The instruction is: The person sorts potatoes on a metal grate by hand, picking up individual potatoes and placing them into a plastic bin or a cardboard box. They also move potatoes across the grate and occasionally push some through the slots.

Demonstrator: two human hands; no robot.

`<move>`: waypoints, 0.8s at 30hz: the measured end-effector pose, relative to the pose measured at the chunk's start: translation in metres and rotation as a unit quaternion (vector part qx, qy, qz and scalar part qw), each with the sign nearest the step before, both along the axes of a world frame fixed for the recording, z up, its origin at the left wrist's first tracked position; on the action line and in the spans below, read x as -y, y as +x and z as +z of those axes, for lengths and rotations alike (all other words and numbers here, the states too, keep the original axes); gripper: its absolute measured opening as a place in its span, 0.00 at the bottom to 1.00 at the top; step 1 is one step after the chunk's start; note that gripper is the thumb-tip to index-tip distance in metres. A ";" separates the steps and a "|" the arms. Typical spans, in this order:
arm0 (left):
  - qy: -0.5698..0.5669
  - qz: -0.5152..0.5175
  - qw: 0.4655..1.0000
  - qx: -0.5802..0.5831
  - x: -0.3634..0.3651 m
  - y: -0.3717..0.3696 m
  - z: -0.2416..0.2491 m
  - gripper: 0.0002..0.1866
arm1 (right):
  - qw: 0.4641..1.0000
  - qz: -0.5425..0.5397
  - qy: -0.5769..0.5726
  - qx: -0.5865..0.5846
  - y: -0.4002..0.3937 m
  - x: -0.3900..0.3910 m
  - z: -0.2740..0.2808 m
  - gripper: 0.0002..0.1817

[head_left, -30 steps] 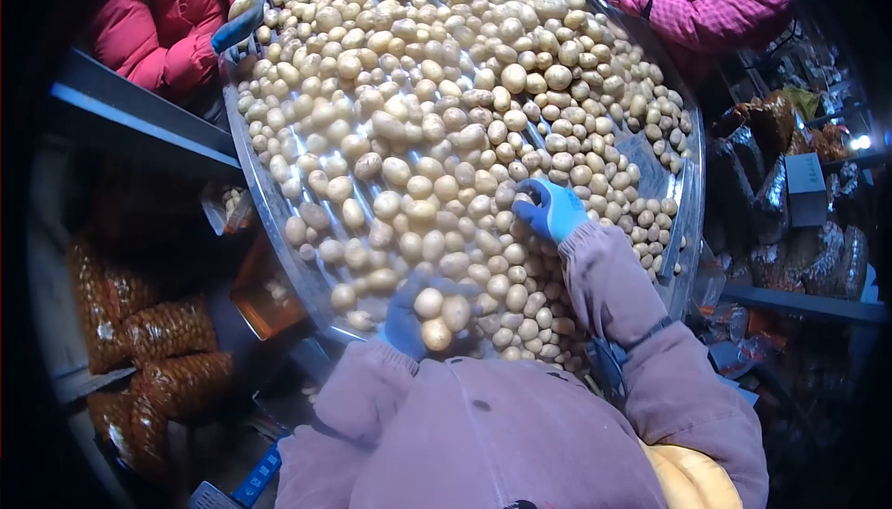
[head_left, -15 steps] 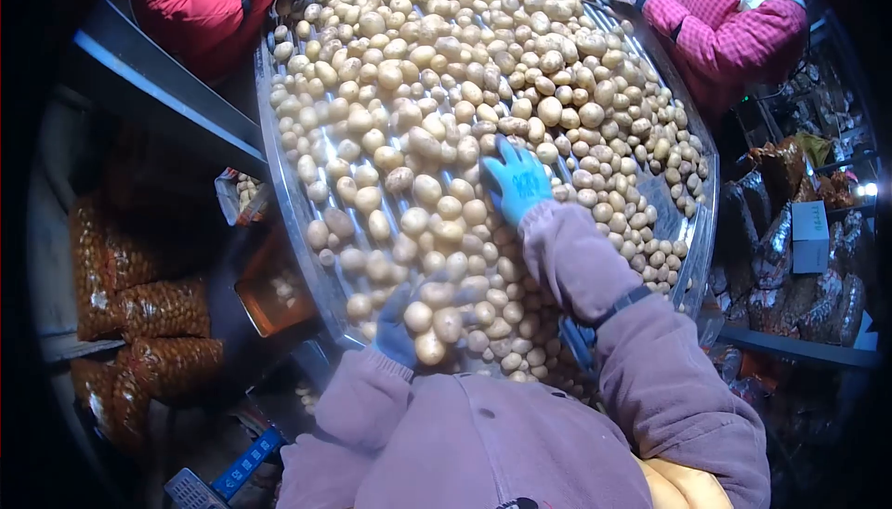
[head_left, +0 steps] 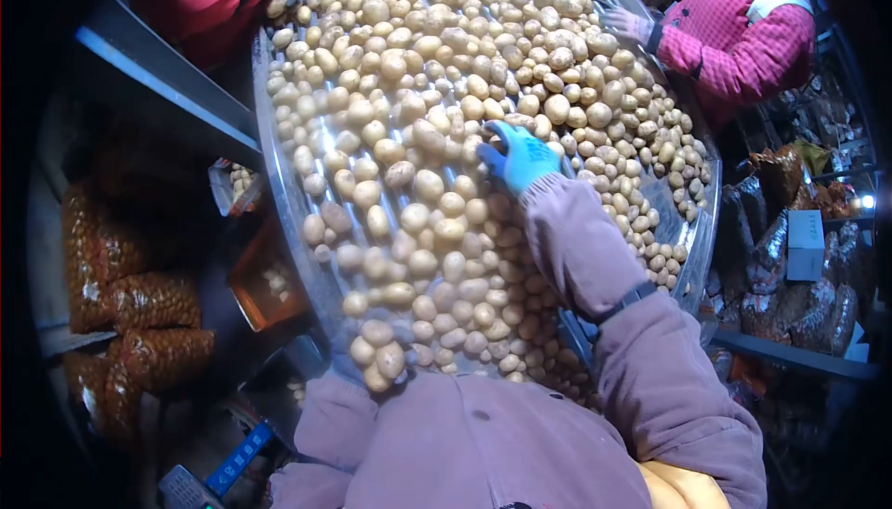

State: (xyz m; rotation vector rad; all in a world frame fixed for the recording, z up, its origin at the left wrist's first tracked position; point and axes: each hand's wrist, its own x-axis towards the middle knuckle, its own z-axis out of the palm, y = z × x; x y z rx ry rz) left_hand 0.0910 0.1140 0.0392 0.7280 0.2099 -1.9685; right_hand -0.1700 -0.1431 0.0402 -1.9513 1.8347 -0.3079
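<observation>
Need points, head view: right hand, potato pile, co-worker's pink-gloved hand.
right hand [head_left: 518,158], head view, back of the blue glove.
potato pile [head_left: 409,91], head view, potatoes mid-table.
co-worker's pink-gloved hand [head_left: 628,24], head view, back of the glove.

Small, pale yellow-brown potatoes [head_left: 437,128], rounded and smooth. Heaped loose in a dense layer across the tilted, shiny metal surface [head_left: 288,221]. Spread from top edge down to its lower rim.

Dim room; netted sacks [head_left: 139,309] under metal shelving [head_left: 167,91].

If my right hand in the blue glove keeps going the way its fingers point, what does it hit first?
Probably more small tan potatoes: the right hand already rests on the heap in the round metal tray, fingers pointing up-left across it.
</observation>
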 end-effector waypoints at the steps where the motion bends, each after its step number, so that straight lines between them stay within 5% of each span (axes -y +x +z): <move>1: -0.001 -0.011 1.000 -0.013 -0.007 0.009 -0.012 0.26 | 0.995 0.014 0.030 -0.090 0.016 0.006 -0.007 0.31; 4: 0.007 -0.067 0.998 -0.013 -0.011 0.019 -0.031 0.21 | 0.983 -0.028 0.093 -0.154 0.051 0.003 0.001 0.36; 7: 0.035 -0.049 0.997 -0.050 -0.007 0.007 0.001 0.19 | 0.979 -0.011 0.095 -0.179 0.042 0.015 -0.006 0.36; 11: -0.006 0.020 0.982 -0.189 -0.008 0.006 -0.012 0.25 | 0.999 0.016 0.014 -0.023 -0.006 0.021 -0.031 0.31; 12: -0.027 0.018 0.991 -0.129 -0.011 0.009 -0.014 0.24 | 0.985 -0.006 0.070 0.155 -0.013 0.017 -0.026 0.29; 14: -0.070 -0.005 0.991 -0.112 -0.010 0.009 -0.012 0.23 | 0.900 -0.014 0.129 0.415 -0.041 0.005 -0.038 0.23; 17: -0.084 -0.059 0.993 0.052 -0.008 0.007 0.003 0.22 | 0.600 -0.164 0.274 0.734 -0.050 -0.061 -0.028 0.15; 18: -0.067 -0.087 0.982 0.154 -0.008 0.006 0.013 0.22 | 0.552 -0.208 0.312 0.745 -0.041 -0.083 -0.016 0.17; 20: -0.110 -0.041 0.992 0.055 -0.016 0.014 0.003 0.23 | 0.522 -0.192 0.355 0.751 -0.017 -0.128 0.003 0.23; 24: -0.125 0.059 0.990 -0.014 -0.029 0.018 -0.023 0.26 | 0.592 -0.078 0.433 0.675 0.025 -0.175 0.012 0.32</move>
